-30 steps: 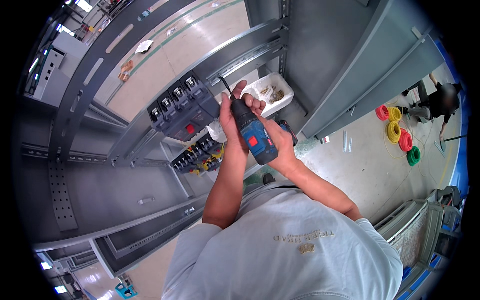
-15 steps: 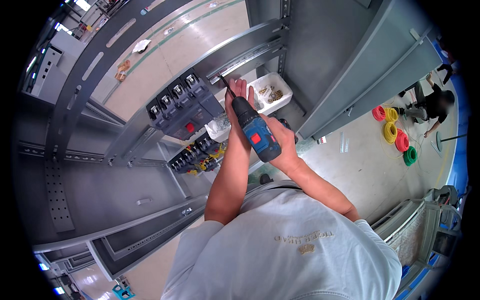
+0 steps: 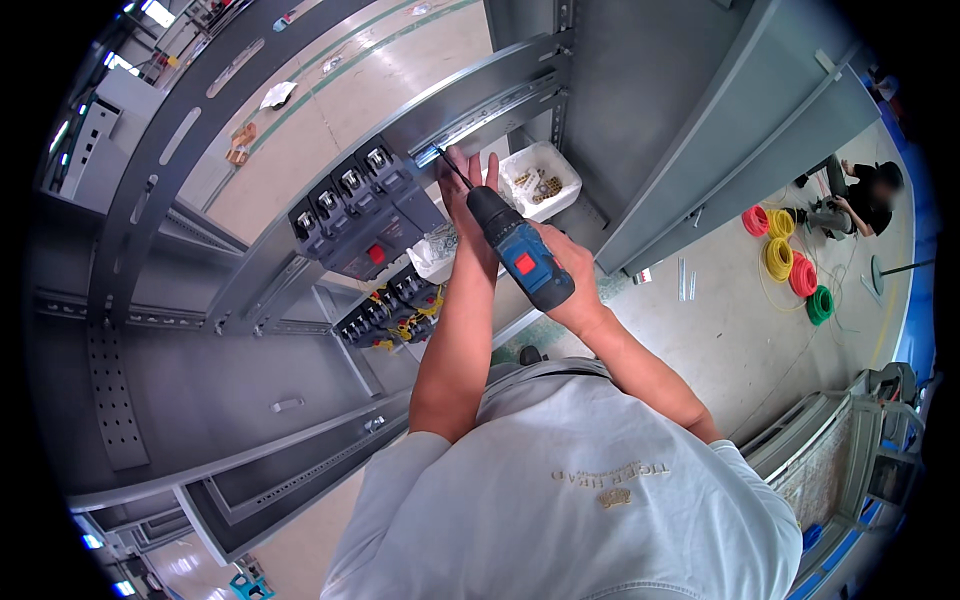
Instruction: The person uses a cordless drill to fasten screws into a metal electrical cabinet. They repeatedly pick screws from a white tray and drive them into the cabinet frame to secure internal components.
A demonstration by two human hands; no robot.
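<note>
A blue-and-black cordless drill (image 3: pixel 525 262) is gripped by my right hand (image 3: pixel 572 268). Its long thin bit points up and left, the tip at the metal mounting rail (image 3: pixel 480 118) on the cabinet's crossbar. My left hand (image 3: pixel 460 192) is raised beside the bit, fingers stretched and apart; the drill hides part of its palm. Left of the rail sits a dark grey circuit breaker (image 3: pixel 372 215) with a red button and metal terminals along its top. Behind my hands, a white foam tray (image 3: pixel 568 185) holds brass-coloured parts and clear bags.
Below the breaker is a row of smaller breakers (image 3: pixel 385 315) with yellow wires. A grey cabinet panel (image 3: pixel 730 150) rises on the right. Coils of red, yellow and green wire (image 3: pixel 778 258) lie on the floor near a crouching person (image 3: pixel 868 205). A metal frame edge (image 3: pixel 250 465) crosses the lower left.
The drill body has shifted slightly right and down, its bit tip still by the rail. My left hand's fingers have spread further apart. The person at far right has changed posture.
</note>
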